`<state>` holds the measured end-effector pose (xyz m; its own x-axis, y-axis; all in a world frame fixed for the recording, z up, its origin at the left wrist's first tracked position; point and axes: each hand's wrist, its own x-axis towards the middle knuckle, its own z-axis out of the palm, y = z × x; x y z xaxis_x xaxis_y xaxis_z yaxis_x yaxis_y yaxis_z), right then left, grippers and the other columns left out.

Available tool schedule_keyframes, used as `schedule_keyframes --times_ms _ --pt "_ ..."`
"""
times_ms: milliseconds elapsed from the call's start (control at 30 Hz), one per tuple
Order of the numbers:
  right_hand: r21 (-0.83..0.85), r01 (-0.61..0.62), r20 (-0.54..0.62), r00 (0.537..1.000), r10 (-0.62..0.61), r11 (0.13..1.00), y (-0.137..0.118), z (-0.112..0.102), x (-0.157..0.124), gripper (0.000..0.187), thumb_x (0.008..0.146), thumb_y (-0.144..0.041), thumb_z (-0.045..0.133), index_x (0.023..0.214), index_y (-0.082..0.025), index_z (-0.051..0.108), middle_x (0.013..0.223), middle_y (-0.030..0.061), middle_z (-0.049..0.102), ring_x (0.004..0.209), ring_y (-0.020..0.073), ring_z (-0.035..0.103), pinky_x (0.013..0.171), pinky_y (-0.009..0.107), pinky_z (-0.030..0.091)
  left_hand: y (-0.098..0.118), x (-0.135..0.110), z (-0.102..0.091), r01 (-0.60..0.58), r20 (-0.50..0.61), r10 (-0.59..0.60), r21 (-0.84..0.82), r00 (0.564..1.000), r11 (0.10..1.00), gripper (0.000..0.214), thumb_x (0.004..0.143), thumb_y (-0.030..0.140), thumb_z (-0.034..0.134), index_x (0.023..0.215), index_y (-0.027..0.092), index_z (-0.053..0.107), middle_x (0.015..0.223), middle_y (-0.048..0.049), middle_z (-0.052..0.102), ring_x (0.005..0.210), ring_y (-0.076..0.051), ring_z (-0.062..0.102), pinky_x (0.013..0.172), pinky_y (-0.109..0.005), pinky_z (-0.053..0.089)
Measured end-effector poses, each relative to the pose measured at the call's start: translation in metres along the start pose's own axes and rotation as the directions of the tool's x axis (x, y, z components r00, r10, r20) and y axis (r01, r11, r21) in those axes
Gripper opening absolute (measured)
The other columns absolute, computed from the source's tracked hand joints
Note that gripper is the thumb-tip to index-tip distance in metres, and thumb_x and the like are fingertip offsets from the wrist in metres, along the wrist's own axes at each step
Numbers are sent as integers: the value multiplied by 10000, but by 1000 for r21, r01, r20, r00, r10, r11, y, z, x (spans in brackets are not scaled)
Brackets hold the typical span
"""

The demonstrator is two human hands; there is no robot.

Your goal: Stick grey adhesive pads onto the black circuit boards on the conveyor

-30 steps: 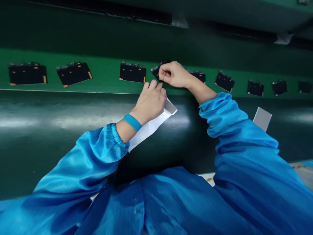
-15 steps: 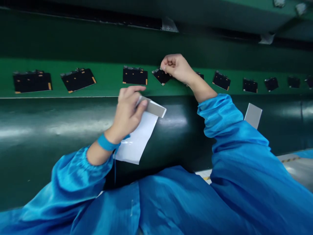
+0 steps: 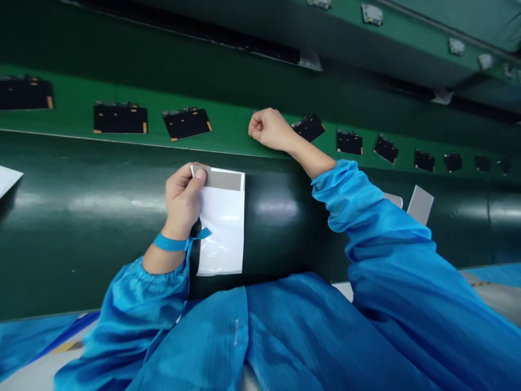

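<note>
My left hand [image 3: 183, 198] is closed on the top left corner of a white backing sheet [image 3: 223, 228] that has a grey strip [image 3: 223, 179] along its top edge. The sheet lies flat on the dark green bench front. My right hand [image 3: 268, 129] is curled into a fist and rests on the bright green conveyor belt [image 3: 228, 133]. What its fingers enclose is hidden. A black flat part with orange tabs [image 3: 309, 127] lies tilted on the belt just right of that hand, behind the wrist.
Several more black parts lie in a row along the belt, such as those at left [image 3: 120, 118] [image 3: 187, 122] and at right [image 3: 349, 142] [image 3: 386, 148]. Grey strips [image 3: 420, 203] stand on the bench beyond my right sleeve. Another white sheet [image 3: 8, 178] shows at the left edge.
My left hand pulled the white sheet back from the belt and turned it upright. My right hand let the black part down on the belt and closed into a fist. The view shifted left.
</note>
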<state>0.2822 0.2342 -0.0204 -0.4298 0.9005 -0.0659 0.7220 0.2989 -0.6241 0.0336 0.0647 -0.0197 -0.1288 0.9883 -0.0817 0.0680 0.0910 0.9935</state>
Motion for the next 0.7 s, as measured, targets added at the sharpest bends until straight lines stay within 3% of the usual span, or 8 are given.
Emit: schedule_keyframes --times_ms 167,333,533,700 --pt "-91 -73 32 997 76 993 -2 -15 -9 124 805 -279 654 784 -160 682 791 84 720 878 247 703 851 341 578 -8 8 3 -60 11 61 -88 998 994 470 850 689 773 755 246 650 742 6 588 668 -153 538 603 -315 430" --pt "-170 -184 24 981 191 968 -11 -27 -17 72 793 -221 673 737 -186 647 823 85 743 931 261 714 885 349 576 -15 13 5 -107 40 116 -192 992 976 492 839 659 818 712 226 623 682 12 521 610 -137 453 552 -311 334" --pt "-278 -217 15 973 231 936 -16 -36 -19 218 739 -65 631 617 -213 527 736 51 684 864 253 725 843 357 588 -12 13 5 -115 83 136 -224 987 968 448 894 552 806 734 186 604 699 12 498 651 -113 410 591 -302 297" --pt "-421 -330 -64 940 335 845 -28 -31 -21 260 673 -41 725 629 -226 548 815 130 709 950 410 734 888 546 602 -8 12 6 -137 96 164 -239 982 961 446 905 512 799 716 173 580 701 14 471 665 -100 382 604 -300 284"
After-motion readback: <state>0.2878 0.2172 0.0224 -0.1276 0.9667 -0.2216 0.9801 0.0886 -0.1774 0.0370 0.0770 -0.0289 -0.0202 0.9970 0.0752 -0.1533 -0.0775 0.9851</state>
